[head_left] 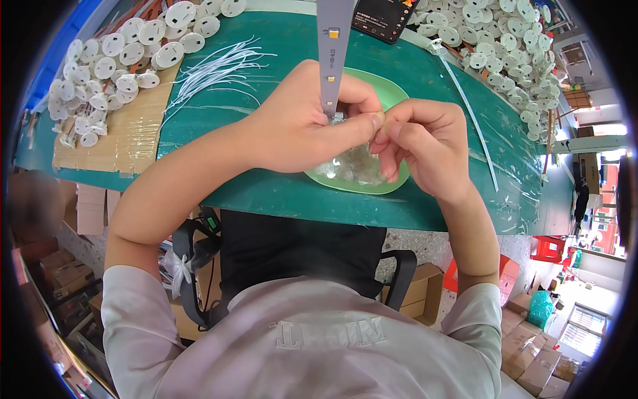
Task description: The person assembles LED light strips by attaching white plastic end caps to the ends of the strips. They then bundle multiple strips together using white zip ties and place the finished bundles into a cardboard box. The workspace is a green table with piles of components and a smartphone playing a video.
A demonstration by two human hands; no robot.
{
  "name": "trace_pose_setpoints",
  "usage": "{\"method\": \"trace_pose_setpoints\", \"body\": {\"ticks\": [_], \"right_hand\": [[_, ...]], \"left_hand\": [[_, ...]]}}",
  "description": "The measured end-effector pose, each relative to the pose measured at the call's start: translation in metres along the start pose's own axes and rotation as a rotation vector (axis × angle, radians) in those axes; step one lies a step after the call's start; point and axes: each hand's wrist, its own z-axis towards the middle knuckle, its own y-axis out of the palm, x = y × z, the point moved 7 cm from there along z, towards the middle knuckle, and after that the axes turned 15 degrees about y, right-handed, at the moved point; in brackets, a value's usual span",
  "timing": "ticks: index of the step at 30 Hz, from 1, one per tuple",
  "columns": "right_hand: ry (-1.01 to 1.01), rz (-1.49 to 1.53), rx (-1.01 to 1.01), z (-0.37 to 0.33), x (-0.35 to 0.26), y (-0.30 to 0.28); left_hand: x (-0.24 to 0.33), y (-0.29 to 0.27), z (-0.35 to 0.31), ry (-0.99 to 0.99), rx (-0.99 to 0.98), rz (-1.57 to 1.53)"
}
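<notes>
A rigid LED strip, pale grey with small yellow chips, stands up in the picture with its lower end in my left hand. That hand is closed round the end, and its thumb points right toward the other hand. My right hand is pinched, its fingertips meeting my left thumb. Whatever sits between the right fingertips is hidden or too small to name. Both hands are over a light green tray, which holds small transparent plastic pieces, partly covered by my hands.
White wires lie bunched on the green tabletop. Piles of round white discs on stems rest on cardboard at left and lie far right. A phone and a thin white strip lie nearby.
</notes>
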Motion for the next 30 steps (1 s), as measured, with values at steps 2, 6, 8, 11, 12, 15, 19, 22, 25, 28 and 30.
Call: {"method": "trace_pose_setpoints", "body": {"ticks": [2, 6, 8, 11, 12, 15, 19, 22, 25, 28, 30], "right_hand": [[-0.006, 0.010, -0.015, -0.001, -0.001, 0.001], [-0.023, 0.026, -0.034, -0.002, -0.004, 0.002], [-0.019, 0.074, -0.053, -0.003, -0.003, 0.002], [-0.010, 0.058, -0.024, -0.002, -0.003, 0.002], [-0.005, 0.039, -0.002, -0.002, -0.002, 0.002], [-0.021, -0.036, 0.037, -0.004, -0.003, 0.001], [-0.041, -0.035, 0.074, -0.004, -0.003, 0.000], [-0.121, -0.045, 0.143, -0.006, -0.010, -0.006], [-0.464, -0.263, 0.330, -0.020, -0.030, -0.011], [-0.961, -0.730, 0.503, -0.039, -0.046, 0.001], [-1.130, -0.889, 0.509, -0.047, -0.047, 0.014]], "left_hand": [[0.002, 0.000, 0.000, 0.000, 0.014, -0.013], [0.001, 0.000, 0.000, -0.017, 0.037, -0.066], [0.004, 0.000, 0.001, -0.017, 0.031, -0.071], [0.004, 0.001, 0.001, 0.020, 0.047, -0.049], [0.005, 0.001, 0.001, 0.034, 0.038, -0.031], [0.006, 0.002, 0.002, 0.065, 0.022, 0.004], [0.004, 0.003, 0.002, 0.040, 0.029, -0.020], [0.003, 0.003, 0.001, -0.005, 0.022, -0.077], [-0.001, 0.001, -0.003, -0.080, 0.115, -0.217], [-0.004, -0.002, -0.006, -0.176, 0.172, -0.298], [-0.005, -0.003, -0.006, -0.200, 0.184, -0.323]]}}
